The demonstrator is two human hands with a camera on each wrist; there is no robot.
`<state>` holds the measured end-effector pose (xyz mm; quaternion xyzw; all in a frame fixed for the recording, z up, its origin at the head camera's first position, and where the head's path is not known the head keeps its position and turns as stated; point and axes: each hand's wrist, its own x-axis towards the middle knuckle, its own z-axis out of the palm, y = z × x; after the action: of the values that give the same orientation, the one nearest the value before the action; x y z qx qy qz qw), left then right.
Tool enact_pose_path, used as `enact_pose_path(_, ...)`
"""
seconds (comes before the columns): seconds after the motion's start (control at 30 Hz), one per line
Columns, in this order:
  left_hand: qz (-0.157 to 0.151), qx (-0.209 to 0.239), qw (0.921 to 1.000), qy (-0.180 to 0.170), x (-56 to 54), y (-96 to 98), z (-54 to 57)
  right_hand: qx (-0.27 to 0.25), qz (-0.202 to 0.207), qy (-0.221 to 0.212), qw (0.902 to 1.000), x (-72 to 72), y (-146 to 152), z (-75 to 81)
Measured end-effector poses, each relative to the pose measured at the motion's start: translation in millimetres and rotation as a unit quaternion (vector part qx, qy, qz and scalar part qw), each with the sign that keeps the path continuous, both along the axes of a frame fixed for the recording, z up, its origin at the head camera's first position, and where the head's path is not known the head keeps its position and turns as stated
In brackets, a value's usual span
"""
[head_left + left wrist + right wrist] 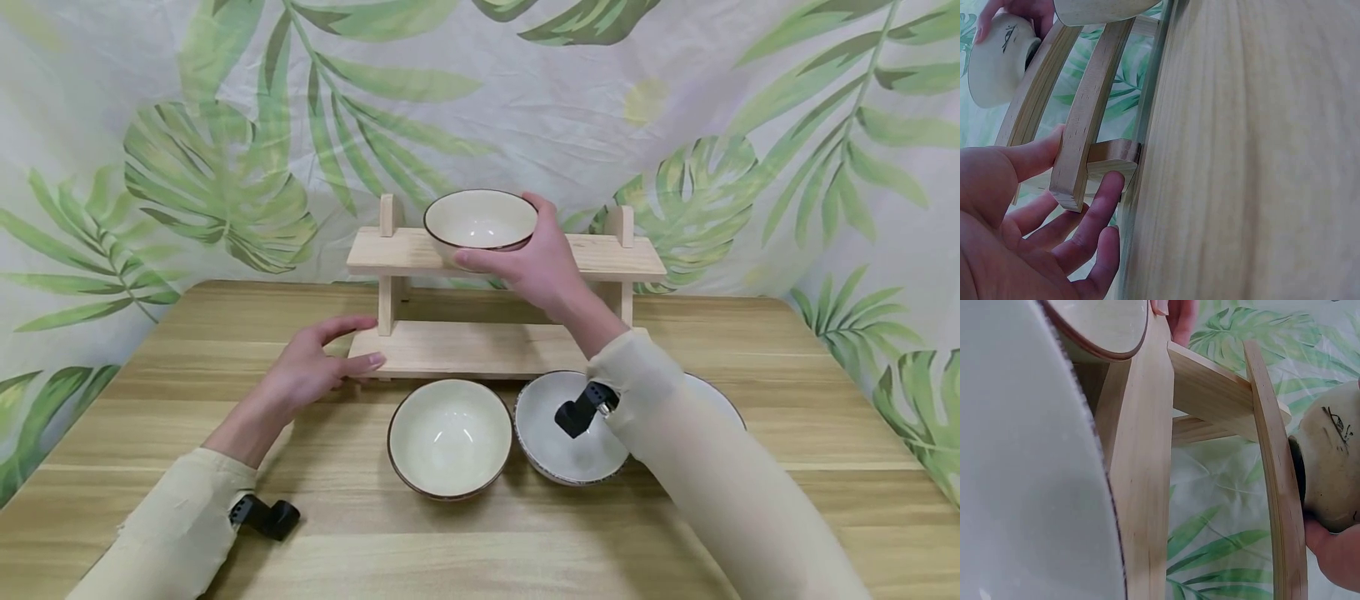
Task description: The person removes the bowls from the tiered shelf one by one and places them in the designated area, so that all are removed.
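A two-tier wooden rack stands on the table. My right hand holds a cream bowl with a dark brown rim, thumb at its near side and fingers round its right side. That bowl is upright at the upper board; in the right wrist view its dark foot meets the board. My left hand grips the left end of the lower board, its thumb on top and other fingers around the end and below, as the left wrist view shows.
In front of the rack sit another cream bowl and a greyish-white bowl with a speckled rim. A third bowl is mostly hidden by my right sleeve. A leaf-patterned cloth hangs behind the wooden table.
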<state>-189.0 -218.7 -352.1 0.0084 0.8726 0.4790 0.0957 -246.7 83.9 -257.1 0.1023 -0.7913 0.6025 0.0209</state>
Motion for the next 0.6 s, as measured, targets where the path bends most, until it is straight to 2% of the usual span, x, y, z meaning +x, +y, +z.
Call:
enact_pose_path(0.37,0.001,-0.002,1.0,0.0,-0.3,3.9,1.3,0.0,0.002,-0.008,1.0,11.3,21,-0.5)
enact_pose_path(0.6,-0.001,0.001,1.0,0.004,0.9,2.5,0.6,-0.019,0.011,-0.004,0.9998,16.9,32,-3.8)
